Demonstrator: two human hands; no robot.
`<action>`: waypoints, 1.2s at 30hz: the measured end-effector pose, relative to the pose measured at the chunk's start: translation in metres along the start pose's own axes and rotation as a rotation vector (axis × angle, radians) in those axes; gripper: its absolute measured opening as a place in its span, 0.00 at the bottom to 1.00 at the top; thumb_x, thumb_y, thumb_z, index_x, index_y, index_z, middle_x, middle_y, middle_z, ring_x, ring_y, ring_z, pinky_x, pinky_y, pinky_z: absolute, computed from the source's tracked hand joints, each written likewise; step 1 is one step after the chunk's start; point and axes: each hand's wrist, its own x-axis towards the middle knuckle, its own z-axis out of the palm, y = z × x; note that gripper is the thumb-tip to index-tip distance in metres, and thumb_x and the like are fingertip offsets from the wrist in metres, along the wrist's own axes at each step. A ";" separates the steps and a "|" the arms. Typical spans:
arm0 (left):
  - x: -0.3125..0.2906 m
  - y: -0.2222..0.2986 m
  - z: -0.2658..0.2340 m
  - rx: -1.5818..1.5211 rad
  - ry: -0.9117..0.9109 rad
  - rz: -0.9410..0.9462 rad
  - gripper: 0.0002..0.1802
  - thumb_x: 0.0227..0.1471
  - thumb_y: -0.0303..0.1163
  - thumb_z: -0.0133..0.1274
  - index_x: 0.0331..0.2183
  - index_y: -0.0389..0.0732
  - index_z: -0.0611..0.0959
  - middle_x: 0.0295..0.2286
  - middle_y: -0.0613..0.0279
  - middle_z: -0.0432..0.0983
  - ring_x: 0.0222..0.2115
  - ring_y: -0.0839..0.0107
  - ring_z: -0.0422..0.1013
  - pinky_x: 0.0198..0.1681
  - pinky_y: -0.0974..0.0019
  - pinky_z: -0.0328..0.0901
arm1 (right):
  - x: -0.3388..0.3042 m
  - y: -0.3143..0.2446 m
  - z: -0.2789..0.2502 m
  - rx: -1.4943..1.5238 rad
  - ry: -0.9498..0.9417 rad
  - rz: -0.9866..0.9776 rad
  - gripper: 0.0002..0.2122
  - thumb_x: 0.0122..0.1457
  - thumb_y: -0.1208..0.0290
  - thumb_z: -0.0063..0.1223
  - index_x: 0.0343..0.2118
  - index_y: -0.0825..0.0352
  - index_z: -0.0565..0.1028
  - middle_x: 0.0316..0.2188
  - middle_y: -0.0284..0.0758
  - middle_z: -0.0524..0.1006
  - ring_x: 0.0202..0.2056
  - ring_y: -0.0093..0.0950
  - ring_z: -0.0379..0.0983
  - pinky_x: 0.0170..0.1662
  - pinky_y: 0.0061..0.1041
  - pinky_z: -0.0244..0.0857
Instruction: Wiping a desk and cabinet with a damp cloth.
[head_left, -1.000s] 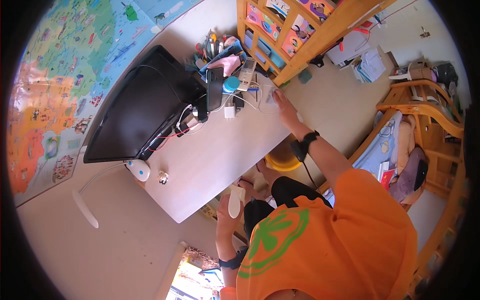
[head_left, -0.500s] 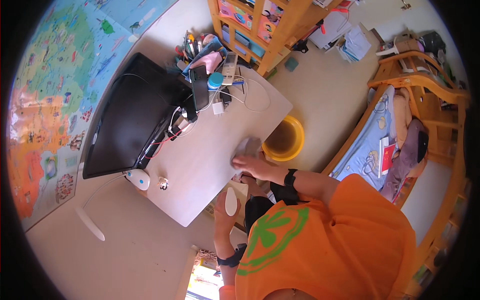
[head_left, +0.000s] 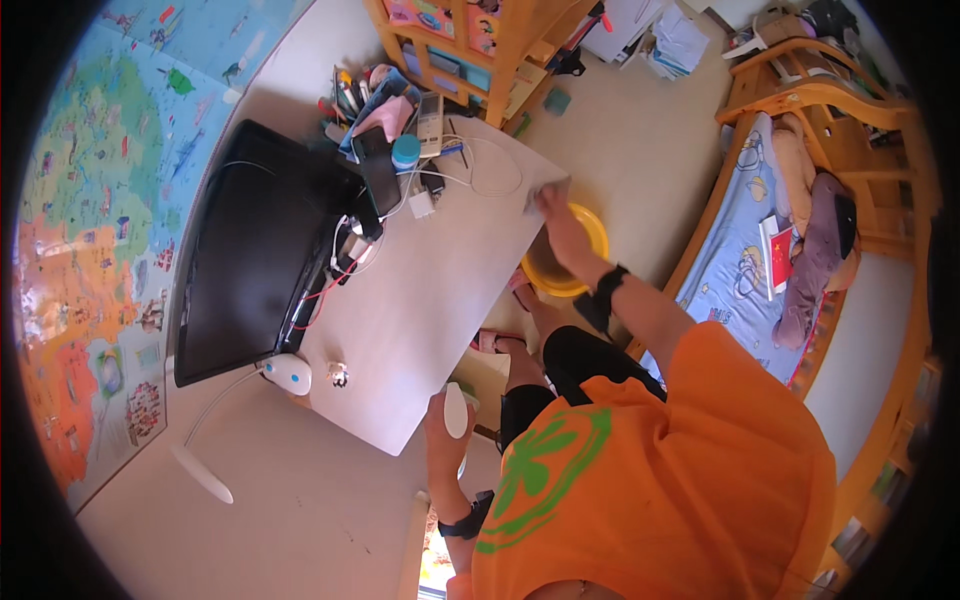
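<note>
My right hand [head_left: 565, 225] is closed on a grey cloth [head_left: 543, 195], blurred by motion. The cloth lies against the far right corner of the pale desk [head_left: 440, 270]. Below that forearm, a yellow bucket [head_left: 600, 236] stands on the floor beside the desk, partly covered by the arm. Just off the desk's near edge, my left hand [head_left: 437, 430] is wrapped round a spray bottle [head_left: 456, 411] with a white oval top. Most of the bottle's body is hidden beneath that top.
A black monitor [head_left: 255, 255] lines the desk's left side, with a white lamp [head_left: 290, 373] and small figurine [head_left: 338, 375] nearby. At the back are a phone [head_left: 376, 170], blue-lidded jar [head_left: 405, 152], cables and a pen holder. A wooden bed [head_left: 690, 265] stands right.
My right hand has swept the cloth away from me, from the desk's right edge to its far corner. My left hand still grips the bottle. The view has shifted slightly.
</note>
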 end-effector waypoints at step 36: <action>0.052 0.054 0.035 -0.079 0.099 -0.055 0.16 0.47 0.25 0.59 0.39 0.35 0.76 0.33 0.46 0.72 0.37 0.45 0.70 0.39 0.53 0.68 | 0.154 0.051 0.011 -0.038 -0.261 -0.503 0.23 0.57 0.81 0.38 0.57 0.68 0.66 0.61 0.40 0.61 0.62 0.38 0.57 0.63 0.30 0.56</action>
